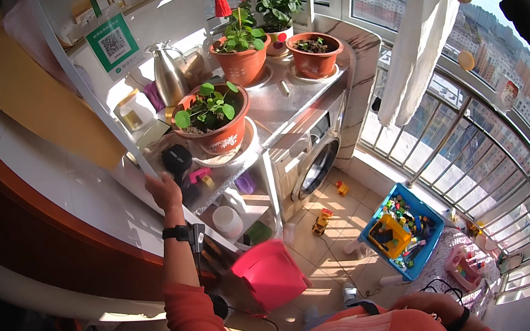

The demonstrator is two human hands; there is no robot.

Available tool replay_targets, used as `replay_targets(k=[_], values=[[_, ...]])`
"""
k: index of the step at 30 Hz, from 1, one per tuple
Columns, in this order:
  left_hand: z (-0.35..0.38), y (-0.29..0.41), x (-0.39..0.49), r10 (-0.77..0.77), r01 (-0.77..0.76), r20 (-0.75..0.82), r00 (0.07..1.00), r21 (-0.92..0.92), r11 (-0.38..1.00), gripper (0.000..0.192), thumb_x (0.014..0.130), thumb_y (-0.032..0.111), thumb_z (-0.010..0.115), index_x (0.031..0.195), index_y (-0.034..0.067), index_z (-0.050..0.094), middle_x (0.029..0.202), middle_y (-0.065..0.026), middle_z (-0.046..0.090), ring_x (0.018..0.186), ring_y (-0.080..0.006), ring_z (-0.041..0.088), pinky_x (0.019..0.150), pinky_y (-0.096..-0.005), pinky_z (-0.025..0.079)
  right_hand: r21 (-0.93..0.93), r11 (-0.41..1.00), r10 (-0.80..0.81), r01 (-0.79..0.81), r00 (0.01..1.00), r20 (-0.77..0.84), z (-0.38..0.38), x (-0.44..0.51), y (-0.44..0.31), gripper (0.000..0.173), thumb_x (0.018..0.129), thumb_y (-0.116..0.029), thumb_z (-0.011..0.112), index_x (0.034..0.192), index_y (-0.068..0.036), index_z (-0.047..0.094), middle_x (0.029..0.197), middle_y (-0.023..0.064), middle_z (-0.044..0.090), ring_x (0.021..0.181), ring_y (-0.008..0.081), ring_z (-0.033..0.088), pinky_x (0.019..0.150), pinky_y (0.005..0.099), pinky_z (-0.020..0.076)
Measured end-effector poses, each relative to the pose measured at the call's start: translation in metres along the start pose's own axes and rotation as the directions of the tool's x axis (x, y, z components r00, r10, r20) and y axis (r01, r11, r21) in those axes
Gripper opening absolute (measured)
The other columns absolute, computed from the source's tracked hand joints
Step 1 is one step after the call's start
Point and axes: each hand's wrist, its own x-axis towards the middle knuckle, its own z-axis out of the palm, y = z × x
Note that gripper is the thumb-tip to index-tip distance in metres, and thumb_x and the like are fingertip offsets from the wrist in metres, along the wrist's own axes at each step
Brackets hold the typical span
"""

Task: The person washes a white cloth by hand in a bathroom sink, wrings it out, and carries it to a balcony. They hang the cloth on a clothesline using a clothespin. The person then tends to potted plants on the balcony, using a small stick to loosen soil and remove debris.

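Note:
My left hand [164, 192] is raised at the white upright post [128, 140] of a shelf rack, its thumb apart from the fingers. I see nothing held in it; whether it touches the post I cannot tell. Just right of it on the foil-covered counter [274, 107] lie a black round-topped object [176, 157] and a pink and yellow item [201, 176]. Beyond stands a terracotta-coloured pot with a round-leaved plant [216, 121] on a saucer. My right hand [417, 303] is bent at my waist beside black cables [445, 287]; its fingers are mostly hidden.
A front-loading washing machine [313, 158] sits under the counter. On the tiled floor are a red plastic bin [272, 276], a toy truck [322, 222] and a blue crate [370, 224] of toy bricks. A white cloth [418, 32] hangs by the railed window.

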Motion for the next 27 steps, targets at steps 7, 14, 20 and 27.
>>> replay_targets(k=[7,14,20,27], values=[[0.007,0.012,-0.009,-0.083,0.113,-0.226,0.971,0.121,0.986,0.047,0.095,0.019,0.046,0.137,-0.001,0.042,0.129,-0.0249,0.056,0.114,-0.0409,0.057,0.096,-0.0485,0.046,-0.153,0.987,-0.05,0.058,0.997,0.054,-0.049,0.033,0.029,0.047,0.086,-0.04,0.067,0.123,-0.011,0.065,0.115,0.0164,0.068,0.105,0.0323,0.065,0.091,0.0384,0.0506],[0.001,0.032,-0.013,-0.189,0.255,-0.273,0.943,0.229,0.94,0.042,0.093,0.028,0.046,0.127,0.004,0.055,0.113,-0.0223,0.066,0.102,-0.043,0.063,0.087,-0.0494,0.05,-0.31,0.932,-0.181,0.186,0.982,0.047,-0.111,0.05,0.058,0.043,0.089,-0.039,0.063,0.121,-0.011,0.066,0.109,0.014,0.07,0.102,0.029,0.067,0.088,0.0369,0.0513],[0.001,0.034,-0.015,-0.184,0.266,-0.298,0.937,0.265,0.927,0.041,0.092,0.03,0.047,0.123,0.006,0.058,0.112,-0.0205,0.067,0.101,-0.0423,0.063,0.088,-0.0495,0.05,-0.324,0.943,-0.066,0.071,0.997,0.026,-0.204,0.014,0.072,0.03,0.089,-0.032,0.066,0.11,-0.011,0.072,0.102,0.0106,0.072,0.092,0.0259,0.07,0.081,0.0328,0.0532],[0.002,0.03,-0.015,-0.146,0.231,-0.323,0.935,0.242,0.942,0.041,0.092,0.03,0.048,0.121,0.004,0.059,0.11,-0.0222,0.067,0.102,-0.0438,0.062,0.088,-0.0488,0.049,-0.514,0.858,-0.081,-0.004,0.986,-0.143,-0.302,0.024,0.06,0.016,0.088,-0.014,0.065,0.099,-0.009,0.075,0.093,0.0113,0.073,0.088,0.0283,0.07,0.08,0.0351,0.0538]])
